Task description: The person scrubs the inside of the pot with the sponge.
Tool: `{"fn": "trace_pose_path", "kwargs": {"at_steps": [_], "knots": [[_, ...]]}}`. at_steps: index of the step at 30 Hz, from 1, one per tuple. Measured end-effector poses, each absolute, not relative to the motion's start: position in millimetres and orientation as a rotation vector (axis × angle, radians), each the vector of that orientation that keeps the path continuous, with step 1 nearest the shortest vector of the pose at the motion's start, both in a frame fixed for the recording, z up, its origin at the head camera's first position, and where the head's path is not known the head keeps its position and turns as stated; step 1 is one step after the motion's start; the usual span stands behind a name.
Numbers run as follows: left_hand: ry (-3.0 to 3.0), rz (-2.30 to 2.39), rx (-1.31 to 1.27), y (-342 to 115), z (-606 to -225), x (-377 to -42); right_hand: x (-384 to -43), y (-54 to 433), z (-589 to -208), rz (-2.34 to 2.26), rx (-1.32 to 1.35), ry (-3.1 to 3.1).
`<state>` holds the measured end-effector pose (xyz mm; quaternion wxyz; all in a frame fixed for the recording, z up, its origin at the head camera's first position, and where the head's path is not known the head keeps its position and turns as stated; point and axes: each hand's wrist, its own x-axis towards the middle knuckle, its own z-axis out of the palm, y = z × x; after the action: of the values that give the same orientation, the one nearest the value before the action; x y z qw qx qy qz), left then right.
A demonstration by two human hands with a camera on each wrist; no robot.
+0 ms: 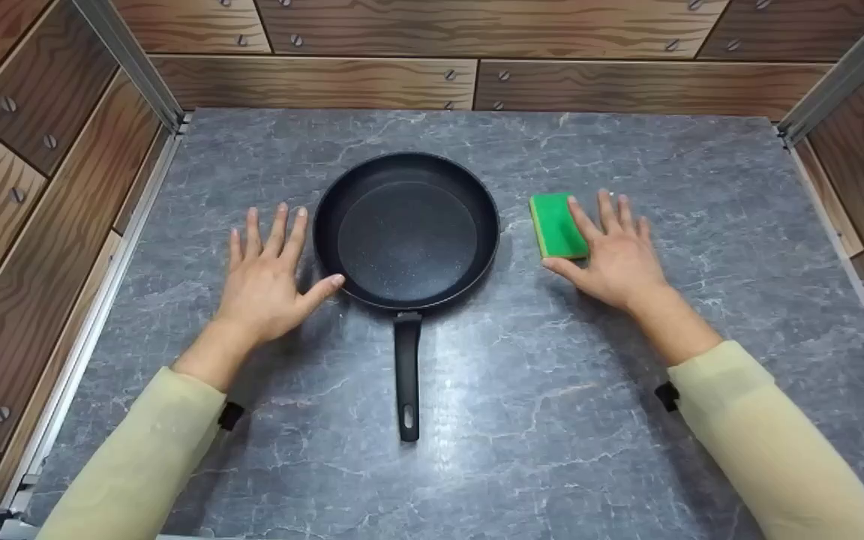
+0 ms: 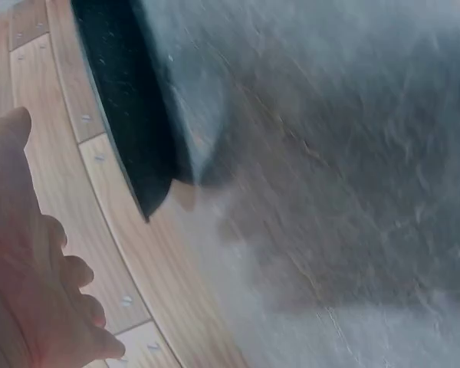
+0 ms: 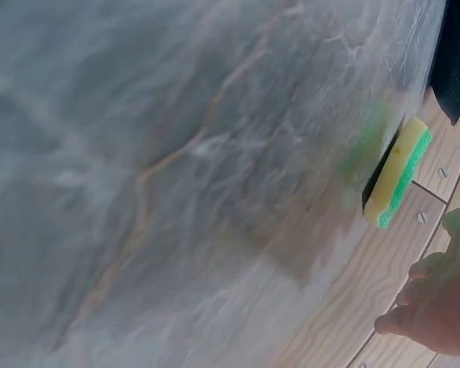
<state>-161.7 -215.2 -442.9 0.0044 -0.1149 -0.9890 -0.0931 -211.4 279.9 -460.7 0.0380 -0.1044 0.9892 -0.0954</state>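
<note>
— Across most of the head view, what spreads out below you?

— A grey marbled table (image 1: 537,420), with wood-patterned walls (image 1: 372,82) along the top and both sides of the frame.

— And the biggest thing on it?

— A black frying pan (image 1: 406,240), upper half, slightly left of centre; its handle (image 1: 407,375) points down towards the bottom edge.

— Your arms?

— My pale yellow sleeves (image 1: 139,450) come in from the bottom left and bottom right.

— Where are your hands, then?

— My left hand (image 1: 263,281) is just left of the pan, fingers straight and spread, thumb tip overlapping the rim; the left wrist view shows a gap there. My right hand (image 1: 616,255), right of centre, has straight fingers too, thumb and forefinger well apart.

— And the smallest thing?

— A green-and-yellow sponge (image 1: 554,221), upper half, right of the pan, flat with its green side up. My right hand partly covers it from above, yet the right wrist view shows the two apart.
</note>
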Motion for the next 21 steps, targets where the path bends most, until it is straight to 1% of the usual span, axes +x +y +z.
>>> {"fn": "trace_pose_path", "kwargs": {"at_steps": [13,21], "knots": [[-3.028,-0.725,-0.363,-191,-439,-117,-232,268,-470,-0.335,-0.304,2.986],[-2.835,-1.097,-0.469,-175,-448,-96,-237,260,-475,-0.364,-0.287,2.955]]}}
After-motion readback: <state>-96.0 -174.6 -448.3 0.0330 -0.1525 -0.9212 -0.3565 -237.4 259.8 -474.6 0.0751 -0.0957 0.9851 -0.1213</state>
